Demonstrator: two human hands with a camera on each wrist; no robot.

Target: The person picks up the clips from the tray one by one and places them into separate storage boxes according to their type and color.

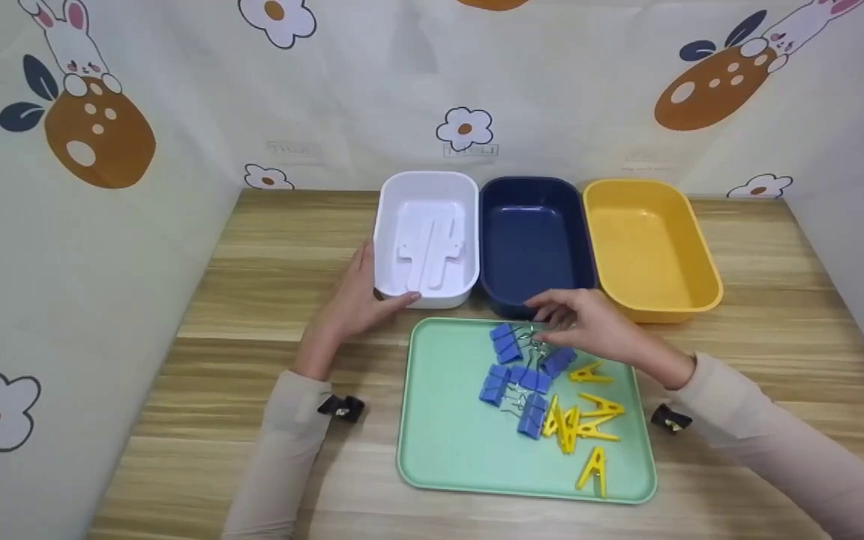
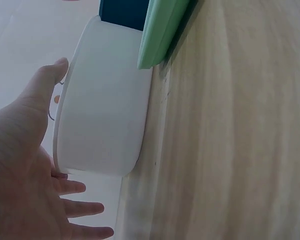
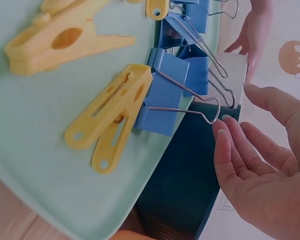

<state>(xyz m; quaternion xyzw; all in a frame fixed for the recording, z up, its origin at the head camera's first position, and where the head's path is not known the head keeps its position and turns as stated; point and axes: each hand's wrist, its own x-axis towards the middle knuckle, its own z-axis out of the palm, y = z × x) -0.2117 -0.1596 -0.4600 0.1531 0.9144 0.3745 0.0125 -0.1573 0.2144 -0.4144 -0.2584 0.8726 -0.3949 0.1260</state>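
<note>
Rectangular blue binder clips (image 1: 532, 416) are showing smooth, low-sheen faces, while their thin metal wire handles (image 3: 175, 109) are gleaming. The A-shaped yellow plastic pegs (image 1: 568, 431) and the rounded mint-green plastic tray (image 1: 454, 420) are looking smooth and matt, whereas the oblong navy plastic bin (image 1: 533, 247) is catching a glossy streak (the oblong yellow plastic bin (image 1: 646, 247) is glinting too). The brown wood-grain tabletop (image 1: 289, 247) is appearing smooth.

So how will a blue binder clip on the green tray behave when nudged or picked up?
A blue binder clip probably won't roll: its body is flat-sided. Its thin wire handles may pivot when pinched. The clips are bunched, so lifting one could snag another's handle.
</note>
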